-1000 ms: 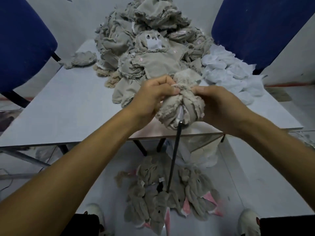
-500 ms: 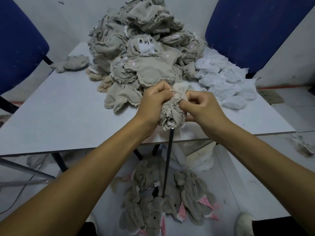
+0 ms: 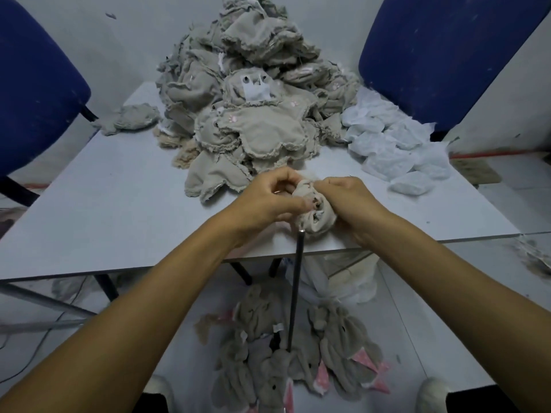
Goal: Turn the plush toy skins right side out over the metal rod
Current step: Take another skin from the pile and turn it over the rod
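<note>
While bunched atop the rod, skin: sat just over the near table edge, between both hands, part-turned, smooth tan face showing with small dark eye-like marks.

Left hand: fingers curled, pinched the skin's left side; thumb pressed near the eye marks.

Right hand: fingers curled round the skin's right side, tips hidden in the cloth.

Rod: dark, thin, stood near upright from the floor; top buried in the skin, foot lost among the done toys.

Handling, as judged: light, soft, limp; no risk of breaking, though frayed seams looked liable to tear under a hard tug. Cloth likely dragged on the rod rather than slid. Best taken at the rolled hem, both sides, and pulled down evenly.

Pile: tall heap of unturned tan skins, raw edges out, at the table's far middle, well apart from the hands.

White bags: clustered right of the pile.

Table: flat, pale grey, smooth.

Chairs: blue, one far left, one far right.

Room: grey wall, pale floor, dim light; lint at far right.
</note>
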Available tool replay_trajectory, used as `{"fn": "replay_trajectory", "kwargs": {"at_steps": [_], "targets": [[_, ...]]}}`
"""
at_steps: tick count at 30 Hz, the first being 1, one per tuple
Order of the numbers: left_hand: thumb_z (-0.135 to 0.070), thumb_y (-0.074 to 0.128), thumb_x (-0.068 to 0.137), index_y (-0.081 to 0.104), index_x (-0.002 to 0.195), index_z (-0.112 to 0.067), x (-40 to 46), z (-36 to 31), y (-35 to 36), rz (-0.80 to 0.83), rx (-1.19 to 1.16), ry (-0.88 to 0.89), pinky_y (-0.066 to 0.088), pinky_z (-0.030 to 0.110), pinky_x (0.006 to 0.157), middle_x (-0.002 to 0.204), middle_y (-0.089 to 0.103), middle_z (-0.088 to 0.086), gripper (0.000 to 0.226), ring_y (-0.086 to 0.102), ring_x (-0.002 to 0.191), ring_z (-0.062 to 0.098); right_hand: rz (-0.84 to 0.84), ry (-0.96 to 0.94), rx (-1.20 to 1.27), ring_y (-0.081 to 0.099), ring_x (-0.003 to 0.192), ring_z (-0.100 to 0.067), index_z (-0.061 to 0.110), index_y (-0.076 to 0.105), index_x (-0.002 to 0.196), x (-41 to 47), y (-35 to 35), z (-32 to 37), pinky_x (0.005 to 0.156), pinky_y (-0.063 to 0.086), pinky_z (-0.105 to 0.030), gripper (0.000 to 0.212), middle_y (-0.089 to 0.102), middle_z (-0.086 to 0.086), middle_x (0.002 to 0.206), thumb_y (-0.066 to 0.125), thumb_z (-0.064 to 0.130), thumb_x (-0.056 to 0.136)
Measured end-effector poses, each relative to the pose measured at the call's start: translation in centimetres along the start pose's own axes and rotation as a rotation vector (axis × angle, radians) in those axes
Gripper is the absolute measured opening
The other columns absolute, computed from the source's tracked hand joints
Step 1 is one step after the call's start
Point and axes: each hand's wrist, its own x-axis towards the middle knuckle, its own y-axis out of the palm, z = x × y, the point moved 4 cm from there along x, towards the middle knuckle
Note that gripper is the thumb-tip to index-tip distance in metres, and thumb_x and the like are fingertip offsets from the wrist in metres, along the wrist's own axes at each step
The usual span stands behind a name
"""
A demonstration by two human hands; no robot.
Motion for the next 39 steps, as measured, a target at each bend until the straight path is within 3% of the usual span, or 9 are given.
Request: {"fn": "replay_trajectory", "kwargs": {"at_steps": [7, 11, 13, 18, 26, 29, 32, 34, 39], "targets": [[0.007, 0.052, 0.094, 0.053, 0.073, -0.009, 0.6, 0.6, -2.5, -0.237, -0.36, -0.071, 0.033, 0.013, 0.032, 0.052, 0.057, -0.001, 0.027, 0.045, 0.036, 0.004, 0.352, 0.02, 0.224, 0.069, 0.079, -0.021, 0.004, 0.068, 0.1, -1.6, 1.7, 0.9, 0.058, 0.059, -0.026, 0.014, 0.071, -0.014, 0.093, 0.065, 0.015, 0.093], [0.008, 0.061, 0.086, 0.052, 0.062, -0.013, 0.4, 2.0, -2.8, -0.453, -0.093, -0.097, 0.036, 0.018, 0.041, 0.048, 0.052, -0.002, 0.033, 0.044, 0.04, 0.011, 0.305, -0.075, -0.008, 0.064, 0.083, -0.033, -0.006, 0.062, 0.104, -2.9, 2.6, 0.0, 0.085, 0.055, -0.053, 0.025, 0.066, -0.031, 0.093, 0.072, 0.008, 0.087], [0.006, 0.063, 0.082, 0.049, 0.059, -0.017, 0.3, 2.4, -2.4, -0.557, 0.019, -0.065, 0.037, 0.025, 0.054, 0.054, 0.049, -0.001, 0.035, 0.045, 0.056, 0.017, 0.205, -0.092, -0.054, 0.06, 0.074, -0.032, -0.008, 0.062, 0.097, -3.2, 3.1, -0.3, 0.078, 0.055, -0.056, 0.026, 0.061, -0.037, 0.088, 0.074, 0.013, 0.087], [0.002, 0.054, 0.085, 0.053, 0.068, -0.017, 0.9, 2.4, -1.2, -0.265, -0.326, -0.154, 0.038, 0.021, 0.044, 0.06, 0.053, 0.0, 0.026, 0.047, 0.058, 0.015, -0.028, -0.186, -0.146, 0.05, 0.053, -0.012, 0.015, 0.062, 0.067, -1.6, 1.4, -0.5, 0.056, 0.042, -0.03, 0.021, 0.053, 0.005, 0.052, 0.074, 0.019, 0.084], [0.013, 0.063, 0.084, 0.055, 0.075, -0.01, -0.1, 2.0, -0.2, -0.167, -0.072, 0.012, 0.049, 0.021, 0.048, 0.071, 0.056, 0.006, 0.025, 0.056, 0.054, 0.015, -0.22, -0.129, -0.157, 0.052, 0.056, -0.017, 0.018, 0.059, 0.056, -0.2, 1.2, -1.1, 0.058, 0.043, -0.035, 0.02, 0.056, 0.003, 0.053, 0.067, 0.025, 0.072], [0.008, 0.065, 0.085, 0.055, 0.071, -0.011, -0.2, 2.4, -0.7, -0.261, -0.208, -0.055, 0.044, 0.017, 0.041, 0.059, 0.056, 0.0, 0.026, 0.052, 0.045, 0.008, -0.038, -0.061, -0.028, 0.054, 0.051, -0.019, 0.018, 0.062, 0.059, -0.1, 1.5, -1.1, 0.048, 0.043, -0.029, 0.024, 0.058, -0.008, 0.06, 0.064, 0.017, 0.083], [0.01, 0.059, 0.087, 0.052, 0.062, -0.012, 0.2, 2.8, -1.7, -0.446, -0.286, -0.095, 0.035, 0.017, 0.036, 0.049, 0.05, -0.003, 0.034, 0.042, 0.038, 0.006, 0.378, 0.058, 0.219, 0.067, 0.08, -0.026, 0.008, 0.066, 0.097, -1.2, 2.1, -1.0, 0.066, 0.056, -0.037, 0.019, 0.067, -0.017, 0.092, 0.072, 0.015, 0.08], [0.009, 0.058, 0.087, 0.051, 0.06, -0.013, 0.6, 2.9, -1.9, -0.529, -0.252, -0.101, 0.033, 0.018, 0.037, 0.044, 0.048, -0.005, 0.035, 0.039, 0.036, 0.007, 0.447, -0.026, -0.042, 0.068, 0.08, -0.016, 0.012, 0.061, 0.107, -1.7, 2.0, -1.1, 0.065, 0.055, -0.027, 0.044, 0.068, -0.007, 0.09, 0.083, 0.019, 0.069], [0.007, 0.059, 0.089, 0.052, 0.066, -0.013, 0.4, 3.2, -1.2, -0.376, -0.263, -0.134, 0.035, 0.019, 0.04, 0.056, 0.048, 0.004, 0.031, 0.04, 0.042, 0.01, 0.079, -0.485, -0.683, 0.058, 0.063, -0.004, 0.021, 0.059, 0.091, -2.6, 1.0, 0.2, 0.057, 0.044, -0.02, 0.033, 0.061, 0.009, 0.07, 0.079, 0.042, 0.075]]}}
